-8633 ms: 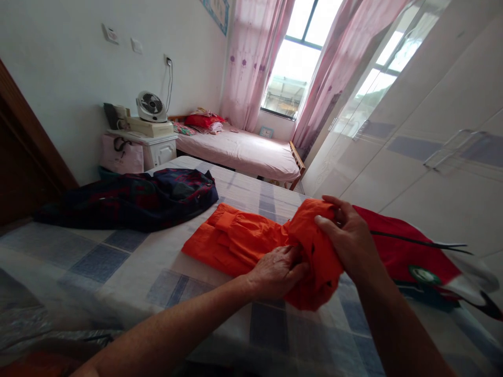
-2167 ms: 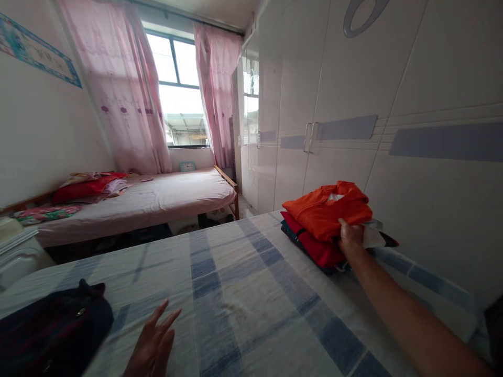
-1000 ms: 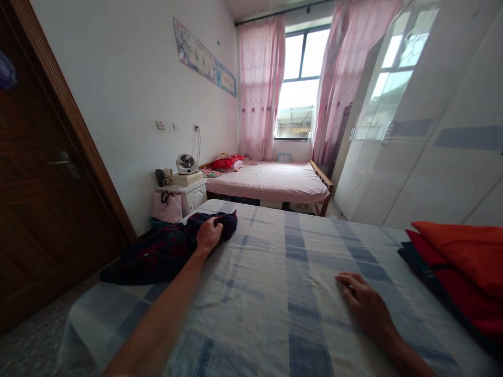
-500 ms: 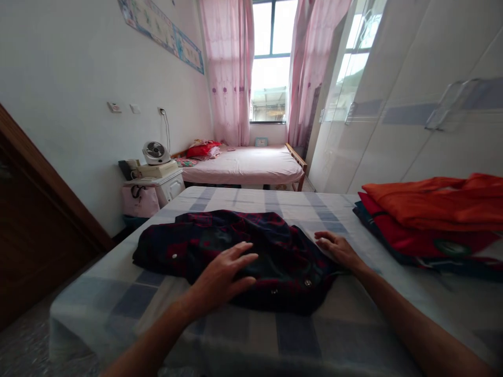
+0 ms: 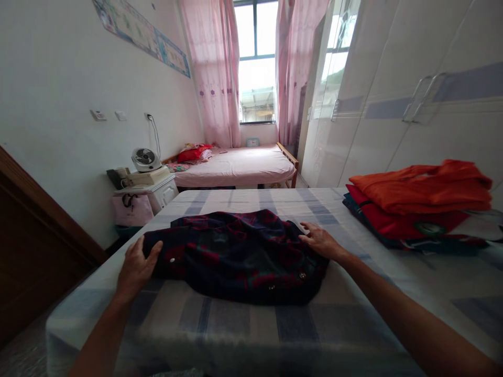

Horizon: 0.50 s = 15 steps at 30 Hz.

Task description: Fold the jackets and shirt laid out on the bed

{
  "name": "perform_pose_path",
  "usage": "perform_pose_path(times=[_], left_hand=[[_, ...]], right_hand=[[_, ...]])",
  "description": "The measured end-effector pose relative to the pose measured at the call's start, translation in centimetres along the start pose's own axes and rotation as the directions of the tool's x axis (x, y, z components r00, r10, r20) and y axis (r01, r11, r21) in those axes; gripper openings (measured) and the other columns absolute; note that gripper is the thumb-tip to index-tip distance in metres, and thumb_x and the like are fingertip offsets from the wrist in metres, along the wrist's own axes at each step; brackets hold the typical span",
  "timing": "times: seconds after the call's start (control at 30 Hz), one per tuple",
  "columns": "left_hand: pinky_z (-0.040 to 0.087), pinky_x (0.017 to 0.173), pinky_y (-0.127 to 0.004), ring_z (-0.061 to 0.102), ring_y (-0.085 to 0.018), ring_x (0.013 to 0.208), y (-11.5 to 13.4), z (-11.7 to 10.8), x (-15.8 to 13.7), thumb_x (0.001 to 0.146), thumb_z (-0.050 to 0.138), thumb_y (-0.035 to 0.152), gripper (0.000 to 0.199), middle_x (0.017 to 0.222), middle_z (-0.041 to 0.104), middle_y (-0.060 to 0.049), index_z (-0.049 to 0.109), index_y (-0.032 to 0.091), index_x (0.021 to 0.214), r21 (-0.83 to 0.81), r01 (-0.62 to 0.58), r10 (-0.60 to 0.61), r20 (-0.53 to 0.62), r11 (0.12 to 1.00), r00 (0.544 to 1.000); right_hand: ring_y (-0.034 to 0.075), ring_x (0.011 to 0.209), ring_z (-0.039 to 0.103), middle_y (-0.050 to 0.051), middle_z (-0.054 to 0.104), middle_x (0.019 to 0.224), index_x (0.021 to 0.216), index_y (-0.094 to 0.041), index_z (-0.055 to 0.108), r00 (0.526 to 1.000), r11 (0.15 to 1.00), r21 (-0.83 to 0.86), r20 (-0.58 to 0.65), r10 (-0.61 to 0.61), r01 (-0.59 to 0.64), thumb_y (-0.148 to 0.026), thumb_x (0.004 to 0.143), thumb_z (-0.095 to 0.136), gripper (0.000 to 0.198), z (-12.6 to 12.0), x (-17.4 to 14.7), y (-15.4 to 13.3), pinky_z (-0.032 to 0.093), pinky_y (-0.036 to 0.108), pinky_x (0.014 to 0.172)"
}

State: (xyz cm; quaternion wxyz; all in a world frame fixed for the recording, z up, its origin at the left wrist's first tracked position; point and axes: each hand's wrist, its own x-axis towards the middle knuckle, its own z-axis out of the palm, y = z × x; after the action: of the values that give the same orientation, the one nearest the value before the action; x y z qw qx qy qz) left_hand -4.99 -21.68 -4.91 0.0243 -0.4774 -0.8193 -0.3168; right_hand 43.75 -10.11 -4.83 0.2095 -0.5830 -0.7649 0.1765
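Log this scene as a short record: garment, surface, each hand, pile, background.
Garment: dark plaid fabric garment with shiny round buttons, lying loosely bunched
Surface: blue-and-white checked cloth
Left hand: at the garment's left end, thumb and fingers spread
Right hand: at its right end; grip unclear
Pile at right: folded orange fabric garment on top, red fabric garment beneath
Background: wooden bed with pale pink sheet, small round white fan, pink curtains

Free sheet (image 5: 251, 198) beyond dark garment (image 5: 243, 256), folded stack (image 5: 412, 201) (orange-topped) blocking rightward
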Motion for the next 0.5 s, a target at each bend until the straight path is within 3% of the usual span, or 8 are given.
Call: perform_pose_path(times=[0.13,0.2,0.27,0.33,0.4,0.47,0.5], left_hand=[[0.043,0.091,-0.055,0.053,-0.045,0.113,0.9,0.4,3.0,0.068,0.050,0.063,0.081,0.115,0.058,-0.031,0.051,0.001,0.120,-0.007,0.085,-0.084,0.030,0.996,0.996],[0.049,0.080,-0.050,0.062,-0.043,0.095,1.3,0.3,3.7,0.062,0.060,0.051,0.059,0.093,0.067,-0.025,0.064,0.006,0.099,-0.044,0.095,-0.092,0.069,0.995,0.993],[0.052,0.072,-0.039,0.066,-0.033,0.081,1.7,-0.3,3.7,0.060,0.062,0.041,0.037,0.078,0.069,-0.014,0.067,0.013,0.084,-0.115,0.071,-0.062,0.077,0.991,0.995],[0.051,0.062,-0.030,0.064,-0.024,0.070,2.1,-1.9,3.3,0.065,0.058,0.042,0.036,0.072,0.068,-0.005,0.067,0.017,0.089,-0.207,0.052,-0.047,0.027,0.977,0.999],[0.049,0.053,-0.025,0.060,-0.017,0.063,2.5,-4.0,2.7,0.072,0.051,0.048,0.045,0.074,0.065,-0.001,0.064,0.018,0.103,-0.285,0.057,-0.082,-0.074,0.957,0.994],[0.046,0.050,-0.021,0.057,-0.014,0.063,3.1,-6.3,2.3,0.075,0.048,0.050,0.052,0.081,0.063,0.000,0.060,0.019,0.114,-0.345,0.049,-0.135,-0.231,0.937,0.963],[0.046,0.050,-0.021,0.056,-0.013,0.064,3.4,-7.2,2.0,0.075,0.047,0.050,0.053,0.085,0.062,0.000,0.058,0.019,0.118,-0.354,0.021,-0.142,-0.320,0.935,0.937]], right_hand=[[0.025,0.117,0.052,0.015,0.057,0.126,0.124,-0.014,0.055,0.999,0.997,-0.071,-0.033,-0.037,0.034,-0.027,0.076,0.059,0.049,1.3,1.0,-1.6,0.039,0.034,0.096],[0.027,0.101,0.060,0.015,0.065,0.109,0.105,-0.014,0.064,0.998,0.996,-0.087,-0.055,-0.033,0.028,-0.024,0.074,0.060,0.033,1.7,1.1,-2.3,0.044,0.035,0.086],[0.023,0.083,0.064,0.010,0.069,0.088,0.084,-0.017,0.066,0.996,0.996,-0.074,-0.077,-0.046,0.041,-0.023,0.075,0.058,0.014,1.3,0.9,-2.8,0.045,0.032,0.075],[0.019,0.075,0.063,0.005,0.068,0.078,0.077,-0.021,0.064,0.989,0.997,-0.039,-0.133,-0.071,0.066,-0.025,0.078,0.054,0.011,-0.3,0.5,-3.2,0.044,0.029,0.071],[0.018,0.076,0.062,0.004,0.068,0.081,0.083,-0.022,0.062,0.968,0.998,0.003,-0.241,-0.066,0.069,-0.031,0.082,0.047,0.017,-3.0,-0.4,-3.5,0.044,0.029,0.072],[0.019,0.079,0.062,0.005,0.067,0.087,0.092,-0.021,0.060,0.921,0.998,0.046,-0.390,-0.018,0.039,-0.035,0.084,0.043,0.024,-6.4,-1.7,-3.5,0.045,0.032,0.074],[0.021,0.079,0.061,0.006,0.066,0.088,0.093,-0.021,0.059,0.874,0.997,0.072,-0.486,0.020,0.017,-0.037,0.083,0.043,0.025,-8.1,-2.6,-3.4,0.045,0.034,0.073]])
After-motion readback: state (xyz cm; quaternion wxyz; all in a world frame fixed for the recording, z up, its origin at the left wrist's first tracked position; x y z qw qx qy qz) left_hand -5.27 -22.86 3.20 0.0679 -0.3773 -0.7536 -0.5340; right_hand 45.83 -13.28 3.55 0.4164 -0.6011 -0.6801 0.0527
